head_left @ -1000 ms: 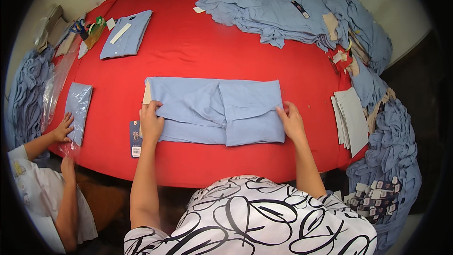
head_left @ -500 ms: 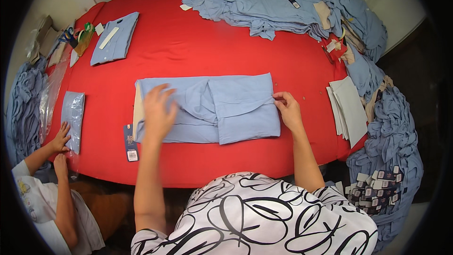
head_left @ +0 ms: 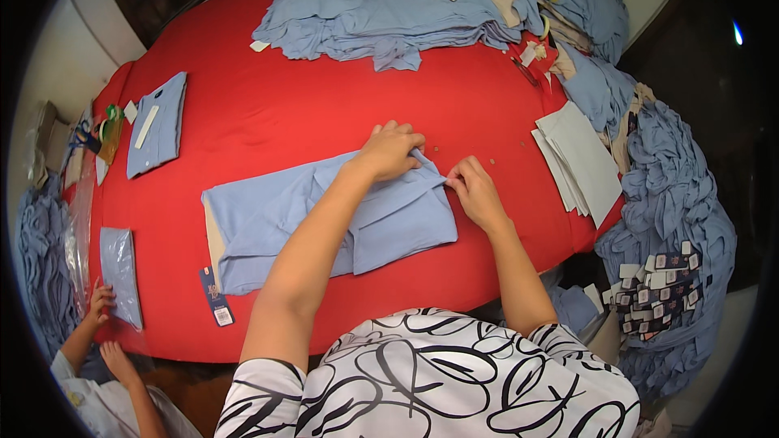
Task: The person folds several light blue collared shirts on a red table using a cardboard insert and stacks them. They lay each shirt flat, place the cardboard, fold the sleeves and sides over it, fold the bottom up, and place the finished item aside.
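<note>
A light blue shirt (head_left: 268, 215), folded into a long flat bundle, lies in front of me on the red cloth. A beige strip shows along its left end. My left hand (head_left: 389, 152) reaches across it, fingers curled over the far right corner and holding the fabric. At the right edge, my right hand (head_left: 477, 193) pinches the cloth between thumb and fingers. Near the shirt's lower left corner, a dark blue hang tag (head_left: 216, 298) rests on the table.
Heaped blue shirts (head_left: 357, 20) cover the table's far side. White card sheets (head_left: 578, 164) lie at the right, above a cluster of tags (head_left: 659, 292). A folded shirt (head_left: 157, 126) sits at the left. Another person's hand (head_left: 101, 302) touches a bagged shirt (head_left: 120, 276).
My left hand has moved right, from above the shirt's left part to its far right corner, and now grips there. My right hand still pinches the right edge. The view has turned.
</note>
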Demonstrator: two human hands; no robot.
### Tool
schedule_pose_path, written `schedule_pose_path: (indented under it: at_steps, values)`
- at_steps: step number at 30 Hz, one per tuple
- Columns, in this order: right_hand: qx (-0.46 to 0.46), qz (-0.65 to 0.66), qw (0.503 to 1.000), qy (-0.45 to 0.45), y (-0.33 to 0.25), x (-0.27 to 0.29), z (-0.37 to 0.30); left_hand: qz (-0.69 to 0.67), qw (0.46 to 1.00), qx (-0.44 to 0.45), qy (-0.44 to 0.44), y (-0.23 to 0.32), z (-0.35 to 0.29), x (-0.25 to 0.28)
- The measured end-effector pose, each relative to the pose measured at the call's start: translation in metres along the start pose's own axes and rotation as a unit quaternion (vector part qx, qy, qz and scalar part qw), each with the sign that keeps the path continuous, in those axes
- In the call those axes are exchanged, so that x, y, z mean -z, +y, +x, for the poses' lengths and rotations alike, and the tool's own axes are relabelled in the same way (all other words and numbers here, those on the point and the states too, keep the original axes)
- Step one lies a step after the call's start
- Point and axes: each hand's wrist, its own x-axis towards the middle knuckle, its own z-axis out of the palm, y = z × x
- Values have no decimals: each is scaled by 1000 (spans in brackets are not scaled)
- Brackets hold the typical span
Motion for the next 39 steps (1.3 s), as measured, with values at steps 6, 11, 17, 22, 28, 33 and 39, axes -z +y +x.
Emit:
schedule_pose_path:
  at_steps: [6, 11, 17, 22, 28, 33, 39]
  values:
    - [-43, 48, 991, -115, -28, 32, -19, -205, 973, -86, 58, 3, -23, 28]
    - [-95, 391, 914, -52, -37, 15, 12, -215, 975, -51, -3, 22, -21, 45]
    - [-267, 500, 805, -175, -16, -22, 14, -52, 944, -80, 315, 5, -27, 13]
    - [-305, 450, 832, -109, -24, -19, 6, -136, 919, 267, 256, -25, -126, 27]
    - [-288, 400, 859, -142, 19, -30, 13, 24, 947, 105, 303, -28, -175, -48]
    - [-87, -24, 995, 39, -37, -18, -4, 102, 937, 97, 321, -34, -179, -72]
    - [94, 17, 995, -43, -60, -45, -60, 71, 939, 92, 324, -28, -176, -70]
